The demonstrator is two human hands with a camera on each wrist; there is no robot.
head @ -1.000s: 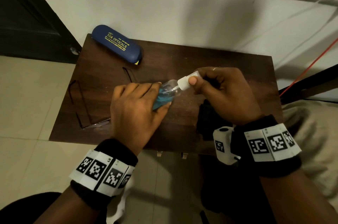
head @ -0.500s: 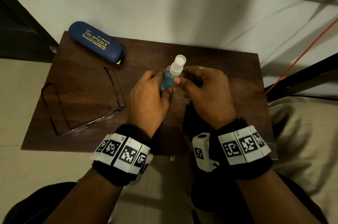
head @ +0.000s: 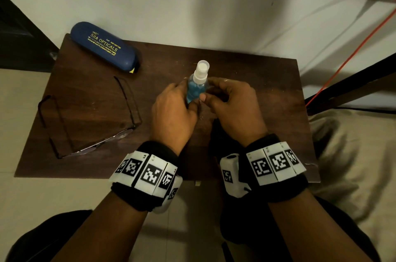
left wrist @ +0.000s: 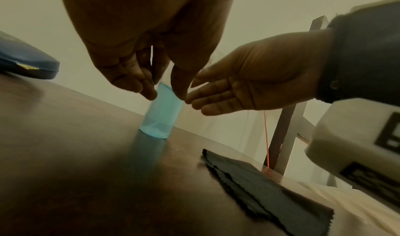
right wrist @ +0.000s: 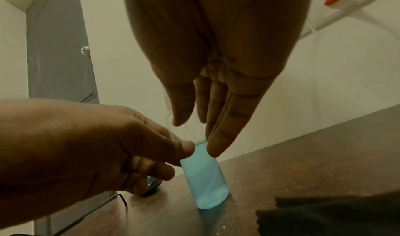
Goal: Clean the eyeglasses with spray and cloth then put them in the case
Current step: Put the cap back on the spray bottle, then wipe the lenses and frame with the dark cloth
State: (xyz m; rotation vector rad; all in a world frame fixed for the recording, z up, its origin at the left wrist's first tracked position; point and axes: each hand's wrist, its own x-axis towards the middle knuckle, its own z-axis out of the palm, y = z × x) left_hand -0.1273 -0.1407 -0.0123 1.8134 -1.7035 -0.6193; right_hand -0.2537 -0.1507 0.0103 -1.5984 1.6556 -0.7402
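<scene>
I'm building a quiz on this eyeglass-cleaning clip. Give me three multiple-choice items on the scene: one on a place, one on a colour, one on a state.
1. Where do the eyeglasses lie?
A. inside the case
B. on the table, left of the hands
C. in the right hand

2. What colour is the liquid in the spray bottle?
A. blue
B. red
C. yellow

3. How is the eyeglass case?
A. open, lid up
B. closed, on the table's far left corner
C. held in the left hand

Answers:
1 B: the frame rests on the table, arms unfolded, untouched.
2 A: both wrist views show blue liquid in the bottle, which stands upright, the left hand gripping it and the right hand beside it with fingers extended.
3 B: its lid is shut and no hand touches it.
</scene>
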